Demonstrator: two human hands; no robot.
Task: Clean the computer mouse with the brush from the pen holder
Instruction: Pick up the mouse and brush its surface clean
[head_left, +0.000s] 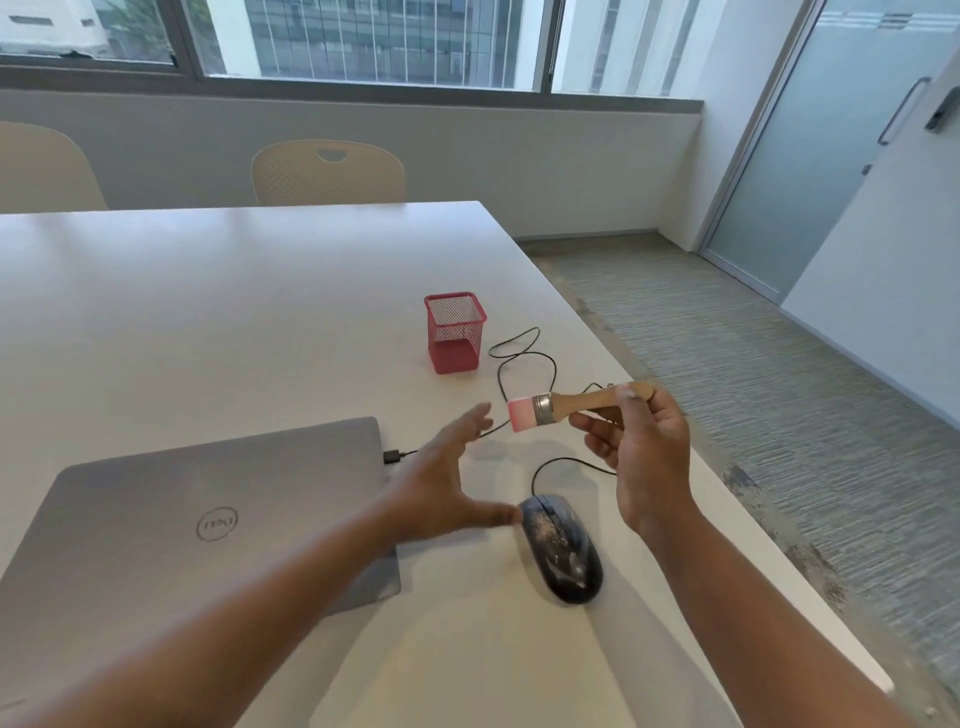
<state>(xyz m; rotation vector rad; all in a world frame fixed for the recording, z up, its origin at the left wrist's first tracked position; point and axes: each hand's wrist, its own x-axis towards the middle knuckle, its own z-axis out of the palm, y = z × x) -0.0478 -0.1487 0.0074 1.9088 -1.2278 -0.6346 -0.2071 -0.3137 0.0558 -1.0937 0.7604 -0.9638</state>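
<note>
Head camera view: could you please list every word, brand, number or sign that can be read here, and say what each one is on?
"DELL": a round logo on the closed lid of the grey laptop, seen upside down from this side.
Mouse: pale smudges only, no readable text.
Brush and red pen holder: no lettering visible.

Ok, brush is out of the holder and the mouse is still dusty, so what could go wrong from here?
1. The mouse lies loose, the left hand open beside it; brushing could push it along the table.
2. Its cable loops beneath the brush in the right hand and may snag.
3. Dust may land on the laptop.
</note>
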